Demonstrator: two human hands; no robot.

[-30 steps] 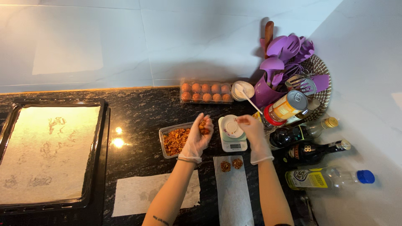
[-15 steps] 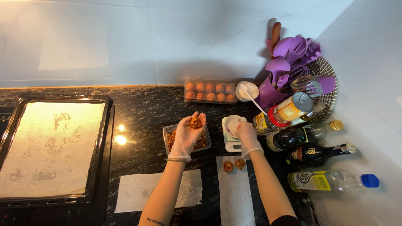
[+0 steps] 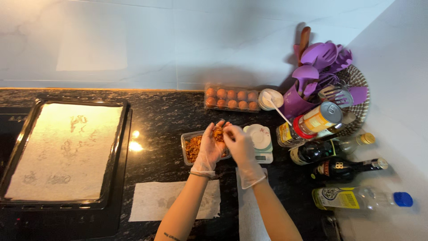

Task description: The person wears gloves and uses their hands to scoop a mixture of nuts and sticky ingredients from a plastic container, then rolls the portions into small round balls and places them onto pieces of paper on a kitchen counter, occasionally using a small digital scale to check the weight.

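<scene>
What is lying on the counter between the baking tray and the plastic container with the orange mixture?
In the head view, only bare dark counter with two light reflections lies between the baking tray and the plastic container.

Your hands (image 3: 227, 145) have open tabletop (image 3: 165, 120) to the left, up to the baking tray (image 3: 120, 147). Right is crowded: scale (image 3: 261, 143), bottles (image 3: 339, 156); egg carton (image 3: 232, 98) blocks behind.
</scene>
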